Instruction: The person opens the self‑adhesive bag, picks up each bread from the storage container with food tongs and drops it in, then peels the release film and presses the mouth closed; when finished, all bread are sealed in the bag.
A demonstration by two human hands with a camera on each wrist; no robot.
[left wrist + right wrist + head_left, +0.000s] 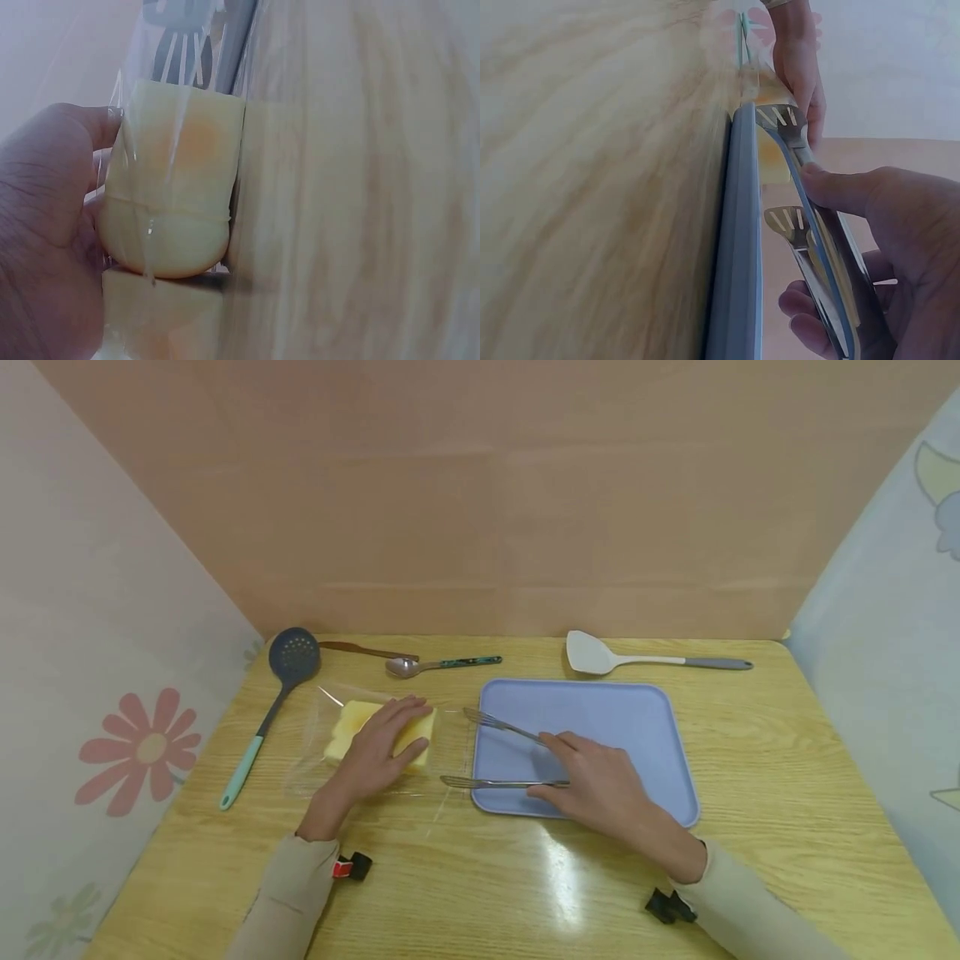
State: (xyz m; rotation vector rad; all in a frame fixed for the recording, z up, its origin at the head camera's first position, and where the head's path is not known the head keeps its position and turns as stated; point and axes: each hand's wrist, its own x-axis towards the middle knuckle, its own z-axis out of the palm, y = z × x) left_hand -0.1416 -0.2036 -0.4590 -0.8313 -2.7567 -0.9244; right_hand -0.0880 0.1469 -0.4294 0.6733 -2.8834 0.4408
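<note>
Yellow bread in a clear plastic bag lies left of the tray. My left hand rests over it, fingers extended across the top and thumb apart; the left wrist view shows the thumb touching the plastic beside the bread. My right hand grips a pair of metal tongs low over the blue tray, thumb on one arm and fingers on the other. The tongs' slotted tips are spread, point toward the bag and have nothing between them.
A slotted skimmer with a mint handle lies at the left. Behind the bag are a brown wooden knife and a spoon with a patterned handle. A white turner lies behind the tray, near the back wall.
</note>
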